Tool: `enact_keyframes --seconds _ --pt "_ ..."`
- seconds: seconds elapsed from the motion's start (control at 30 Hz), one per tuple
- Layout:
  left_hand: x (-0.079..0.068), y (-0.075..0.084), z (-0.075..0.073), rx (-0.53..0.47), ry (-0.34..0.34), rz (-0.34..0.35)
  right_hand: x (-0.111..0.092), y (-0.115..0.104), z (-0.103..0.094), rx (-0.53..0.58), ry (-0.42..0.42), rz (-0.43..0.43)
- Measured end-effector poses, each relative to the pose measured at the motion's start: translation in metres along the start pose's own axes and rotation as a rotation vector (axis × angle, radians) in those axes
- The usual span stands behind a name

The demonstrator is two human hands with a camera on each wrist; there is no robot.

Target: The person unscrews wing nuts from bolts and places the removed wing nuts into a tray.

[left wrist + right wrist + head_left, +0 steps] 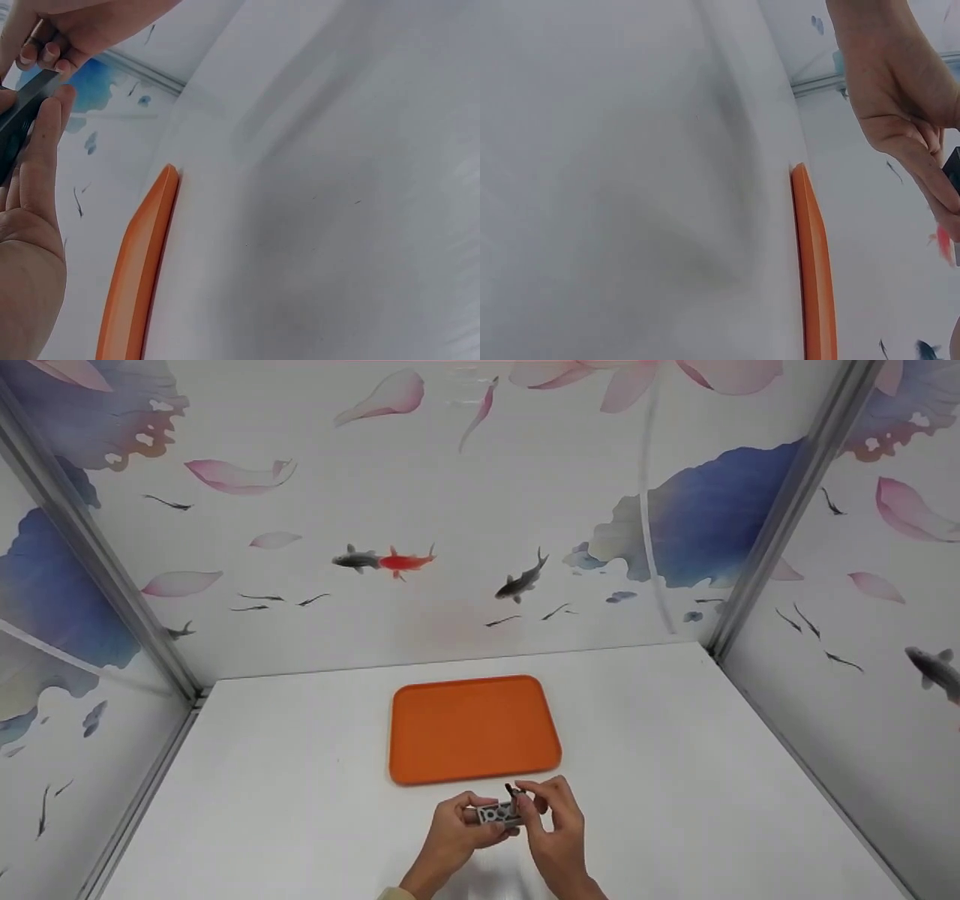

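A small grey block point(493, 814) with round openings along its face is held low over the near part of the table in the head view. My left hand point(459, 826) grips its left end between thumb and fingers. At the block's right end, my right hand point(556, 816) pinches a small dark piece point(511, 790) that stands up from it; its exact kind is too small to tell. The left wrist view shows the dark side of the block point(24, 112) between both hands. Only the block's dark edge point(953, 169) appears at the border of the right wrist view.
An orange rectangular tray point(474, 729) lies flat on the white table point(300, 810), just beyond the hands. White panels point(465, 495) printed with fish and petals enclose the table at the back and both sides, with grey metal posts point(795, 510) at the corners.
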State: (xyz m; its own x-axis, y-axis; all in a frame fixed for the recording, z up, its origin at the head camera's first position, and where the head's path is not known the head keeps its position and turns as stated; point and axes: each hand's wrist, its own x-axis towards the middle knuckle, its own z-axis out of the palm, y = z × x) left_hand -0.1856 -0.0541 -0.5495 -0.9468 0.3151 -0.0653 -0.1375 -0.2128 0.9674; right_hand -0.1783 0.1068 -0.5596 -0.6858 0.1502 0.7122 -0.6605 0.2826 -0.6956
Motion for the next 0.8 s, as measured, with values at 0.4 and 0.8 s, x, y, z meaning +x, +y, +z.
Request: enact_keyframes --seconds 0.4,0.8 --pt "-0.002 0.001 -0.002 0.017 0.024 0.001 0.004 0.001 0.002 -0.020 0.059 0.003" --pt "-0.002 0.000 -0.002 0.044 0.034 -0.015 0.010 -0.015 0.002 -0.049 0.057 -0.026"
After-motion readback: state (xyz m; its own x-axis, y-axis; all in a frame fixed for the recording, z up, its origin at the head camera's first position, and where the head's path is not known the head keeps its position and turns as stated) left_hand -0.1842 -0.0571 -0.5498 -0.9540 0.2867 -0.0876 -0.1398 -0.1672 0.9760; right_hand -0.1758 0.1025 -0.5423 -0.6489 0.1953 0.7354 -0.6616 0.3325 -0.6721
